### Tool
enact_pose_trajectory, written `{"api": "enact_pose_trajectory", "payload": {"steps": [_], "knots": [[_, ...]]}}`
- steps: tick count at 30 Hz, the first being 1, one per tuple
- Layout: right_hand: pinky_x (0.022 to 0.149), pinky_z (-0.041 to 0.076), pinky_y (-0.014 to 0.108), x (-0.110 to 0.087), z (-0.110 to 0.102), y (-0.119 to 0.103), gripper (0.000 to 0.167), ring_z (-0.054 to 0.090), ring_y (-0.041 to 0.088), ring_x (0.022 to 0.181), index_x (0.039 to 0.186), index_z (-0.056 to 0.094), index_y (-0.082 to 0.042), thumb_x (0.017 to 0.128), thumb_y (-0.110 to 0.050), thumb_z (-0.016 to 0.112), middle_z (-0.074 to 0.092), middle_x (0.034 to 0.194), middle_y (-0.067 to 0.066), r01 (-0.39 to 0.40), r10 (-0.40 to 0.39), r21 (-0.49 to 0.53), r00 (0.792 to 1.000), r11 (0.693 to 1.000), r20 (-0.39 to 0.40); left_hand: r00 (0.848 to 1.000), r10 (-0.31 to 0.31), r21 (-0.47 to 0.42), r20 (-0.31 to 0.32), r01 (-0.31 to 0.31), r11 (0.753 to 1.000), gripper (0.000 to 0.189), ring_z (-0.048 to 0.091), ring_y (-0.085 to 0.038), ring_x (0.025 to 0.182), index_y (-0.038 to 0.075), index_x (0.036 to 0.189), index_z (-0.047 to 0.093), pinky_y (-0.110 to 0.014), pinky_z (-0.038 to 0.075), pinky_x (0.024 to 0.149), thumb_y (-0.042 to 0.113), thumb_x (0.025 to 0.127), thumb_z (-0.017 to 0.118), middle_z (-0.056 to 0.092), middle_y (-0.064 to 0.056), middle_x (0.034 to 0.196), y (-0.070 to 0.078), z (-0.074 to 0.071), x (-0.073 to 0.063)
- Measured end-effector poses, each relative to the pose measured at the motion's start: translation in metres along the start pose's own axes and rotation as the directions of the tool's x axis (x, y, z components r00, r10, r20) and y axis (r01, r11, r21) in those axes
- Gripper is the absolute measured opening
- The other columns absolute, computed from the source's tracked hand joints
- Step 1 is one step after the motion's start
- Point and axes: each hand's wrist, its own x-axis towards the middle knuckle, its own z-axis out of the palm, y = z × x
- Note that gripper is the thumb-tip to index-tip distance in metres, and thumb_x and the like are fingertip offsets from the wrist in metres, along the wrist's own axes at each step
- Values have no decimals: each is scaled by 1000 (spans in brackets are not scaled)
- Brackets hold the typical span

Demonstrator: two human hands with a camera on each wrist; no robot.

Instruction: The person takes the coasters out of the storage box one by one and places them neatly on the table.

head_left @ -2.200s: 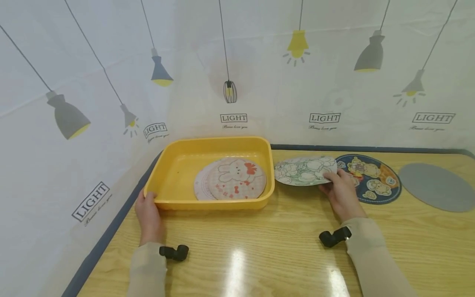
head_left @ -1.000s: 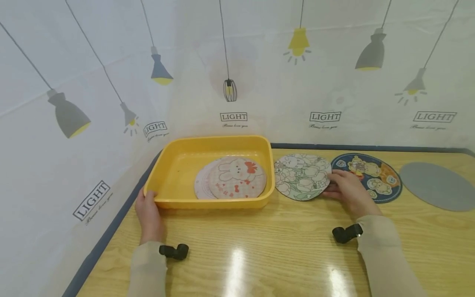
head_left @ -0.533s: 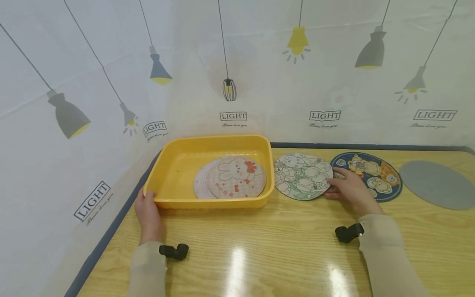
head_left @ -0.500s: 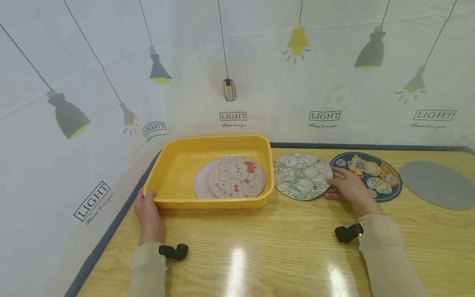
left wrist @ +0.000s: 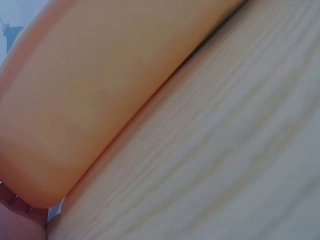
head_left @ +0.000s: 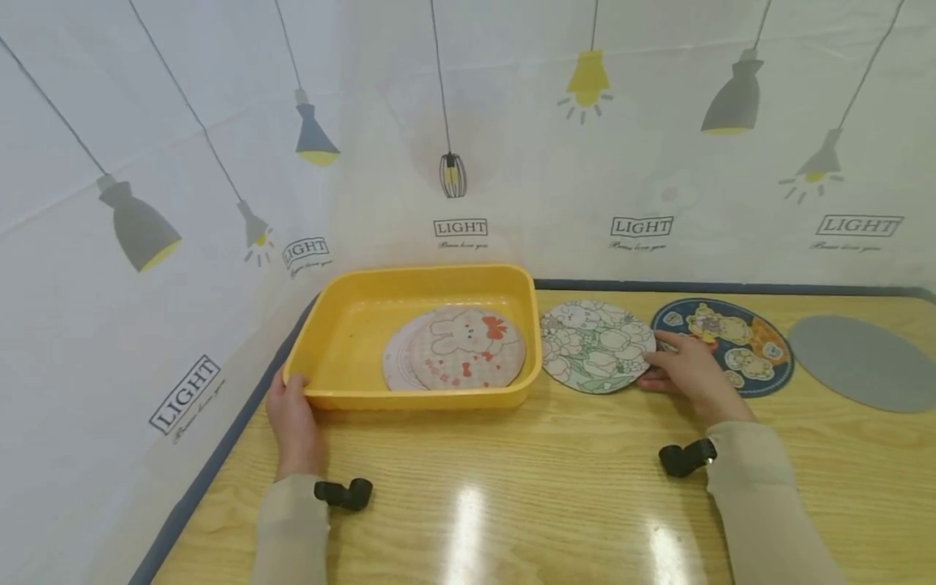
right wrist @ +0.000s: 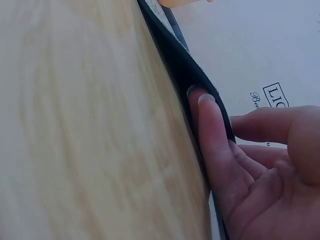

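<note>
In the head view my left hand [head_left: 292, 422] grips the front left corner of a yellow plastic tray [head_left: 424, 400]. The left wrist view shows the tray's outer wall [left wrist: 90, 90] close up, with part of the hand at the lower left. Right of the tray lies a round mouse pad with a green floral print [head_left: 595, 349]. My right hand [head_left: 687, 374] pinches its right edge, fingers underneath and thumb on top. That edge is raised off the table in the right wrist view, showing the pad's dark underside [right wrist: 175, 65].
Inside the tray, a pink rabbit mouse pad [head_left: 468, 349] overlaps a paler one [head_left: 397, 357]. A dark blue bear mouse pad [head_left: 749, 345], partly behind my right hand, and a plain grey round pad [head_left: 863, 361] lie farther right. A printed curtain [head_left: 526, 162] closes off the back.
The floral mouse pad, earlier tilted up in my right hand, came down to lie beside the tray. Since half a second ago hardly anything has moved. My left hand has stayed on the tray.
</note>
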Motion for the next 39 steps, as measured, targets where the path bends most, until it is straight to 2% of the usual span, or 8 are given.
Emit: {"api": "enact_pose_trajectory", "payload": {"steps": [5,12,18,27,33,39], "knots": [[71,50,32,0,0,-2,62,63,16,74,143,5,-6,94,-16,42,45,118,27,-27,27,10,1000,1000,1,1000,10,14,-4,-10,1000,42,44,-21,107,8,124,49,-28,35,87,8,84,36,46,-5,124,-1,0,1],[69,50,31,1,-1,-2,63,63,17,74,143,5,-7,93,-16,43,38,126,29,-45,45,1,999,999,6,1000,20,10,-17,-20,1000,41,45,-22,105,6,122,50,-27,36,85,7,83,37,48,-6,121,-1,1,2],[67,51,31,1,-2,-1,63,63,16,71,143,9,-6,93,-17,45,52,109,21,-45,45,-35,999,998,2,999,20,13,-31,-20,1000,40,45,-21,104,6,121,51,-24,37,82,7,83,38,48,-6,120,0,1,1],[65,51,31,0,0,-2,62,62,17,68,142,9,-5,93,-18,44,58,98,16,-23,23,-73,1000,997,-11,999,33,3,-21,-32,999,39,45,-22,104,3,119,51,-27,36,83,6,82,37,49,-7,118,-1,1,2],[57,51,30,4,1,0,61,60,14,59,141,11,1,92,-14,46,62,75,8,10,-15,-156,999,988,-31,999,19,21,-27,-18,1000,39,45,-21,103,4,119,51,-25,36,82,7,83,37,49,-6,118,0,1,0],[58,51,30,5,0,3,60,60,14,61,142,13,-5,93,-19,44,61,80,9,-4,-3,-138,999,990,-49,1000,2,9,-14,-2,1000,40,44,-20,106,6,121,51,-28,34,86,7,84,36,48,-5,121,3,1,-1]]}}
